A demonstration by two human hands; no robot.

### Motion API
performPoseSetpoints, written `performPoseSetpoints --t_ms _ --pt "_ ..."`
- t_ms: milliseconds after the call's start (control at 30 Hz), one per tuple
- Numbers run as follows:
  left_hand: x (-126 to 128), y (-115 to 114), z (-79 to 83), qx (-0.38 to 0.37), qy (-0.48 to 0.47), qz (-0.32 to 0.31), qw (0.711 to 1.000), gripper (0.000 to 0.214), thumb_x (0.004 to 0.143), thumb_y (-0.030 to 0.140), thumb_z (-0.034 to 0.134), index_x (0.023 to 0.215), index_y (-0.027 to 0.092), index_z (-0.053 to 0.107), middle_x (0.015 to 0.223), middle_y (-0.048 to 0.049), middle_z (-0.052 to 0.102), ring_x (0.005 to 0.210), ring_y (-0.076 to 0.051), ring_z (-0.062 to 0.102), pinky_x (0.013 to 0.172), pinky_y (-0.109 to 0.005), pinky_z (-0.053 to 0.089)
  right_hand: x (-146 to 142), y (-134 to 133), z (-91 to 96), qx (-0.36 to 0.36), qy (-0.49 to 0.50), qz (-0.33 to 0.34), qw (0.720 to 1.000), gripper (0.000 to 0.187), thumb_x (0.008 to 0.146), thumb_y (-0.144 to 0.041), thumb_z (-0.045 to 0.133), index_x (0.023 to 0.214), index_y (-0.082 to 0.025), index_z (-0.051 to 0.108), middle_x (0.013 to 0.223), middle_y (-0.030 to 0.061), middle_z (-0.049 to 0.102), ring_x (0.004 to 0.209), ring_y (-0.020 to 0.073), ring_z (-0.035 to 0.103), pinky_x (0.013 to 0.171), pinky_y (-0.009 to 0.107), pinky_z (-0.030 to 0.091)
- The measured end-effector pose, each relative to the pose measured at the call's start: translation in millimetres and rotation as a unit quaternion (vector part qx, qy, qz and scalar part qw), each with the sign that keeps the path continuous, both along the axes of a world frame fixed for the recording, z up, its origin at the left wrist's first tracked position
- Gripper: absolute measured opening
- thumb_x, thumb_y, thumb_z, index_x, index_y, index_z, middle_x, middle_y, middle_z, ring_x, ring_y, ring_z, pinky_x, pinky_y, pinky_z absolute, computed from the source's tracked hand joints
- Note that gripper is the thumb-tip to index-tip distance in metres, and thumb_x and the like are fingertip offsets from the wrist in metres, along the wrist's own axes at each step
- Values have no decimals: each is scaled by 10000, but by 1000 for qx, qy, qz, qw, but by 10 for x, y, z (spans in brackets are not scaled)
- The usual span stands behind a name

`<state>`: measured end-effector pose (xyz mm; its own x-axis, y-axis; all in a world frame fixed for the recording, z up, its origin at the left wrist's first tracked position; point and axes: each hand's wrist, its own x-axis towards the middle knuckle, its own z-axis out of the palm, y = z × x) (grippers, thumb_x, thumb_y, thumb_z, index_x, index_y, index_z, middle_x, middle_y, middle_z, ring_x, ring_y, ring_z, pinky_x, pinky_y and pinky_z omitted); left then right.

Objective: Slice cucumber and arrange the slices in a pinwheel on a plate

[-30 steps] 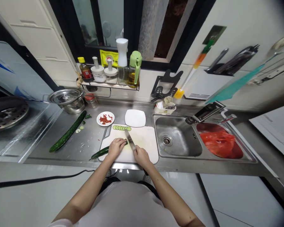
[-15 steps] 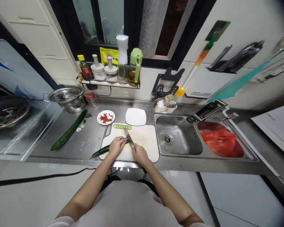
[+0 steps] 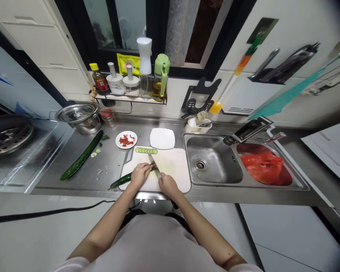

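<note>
Left hand (image 3: 141, 174), curled, pins the slim dark-green cucumber (image 3: 125, 179) overhanging the white rectangular board's (image 3: 174, 166) left edge; right hand (image 3: 168, 185) closed round the steel-bladed knife (image 3: 154, 165). Retreat left hand between cuts.

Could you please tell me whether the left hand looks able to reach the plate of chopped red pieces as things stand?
Likely yes, if the left hand lets go of its cucumber: nothing tall stands between hand and plate, and the knife is off to the right.
</note>
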<state>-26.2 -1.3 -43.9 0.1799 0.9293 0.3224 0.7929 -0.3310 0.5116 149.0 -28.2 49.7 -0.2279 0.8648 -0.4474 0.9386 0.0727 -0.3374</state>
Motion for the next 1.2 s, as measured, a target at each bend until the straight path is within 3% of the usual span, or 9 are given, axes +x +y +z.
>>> performPoseSetpoints --t_ms 400,1000,1200 --pt "6 -3 33 -7 0 5 1000 224 922 294 523 996 245 728 1000 -42 690 936 -183 593 806 -302 492 168 -150 12 -28 -1 19 999 272 907 -160 354 1070 -117 567 992 145 678 901 214 630 710 281 375" --pt "4 17 42 -22 -1 1 1000 237 925 293 511 1014 249 726 985 -43 688 940 -178 582 829 -309 485 -95 70 35 -21 -22 8 999 310 901 -130 370 1135 -96 570 1048 166 674 993 227 629 781 289 425" --pt "-1 26 52 -28 -4 1 1000 248 931 301 499 1001 250 731 990 -44 690 944 -184 586 834 -319 493 -17 -54 6 -23 -28 9 999 303 894 -124 369 1113 -105 577 1026 166 680 975 237 639 762 295 428"
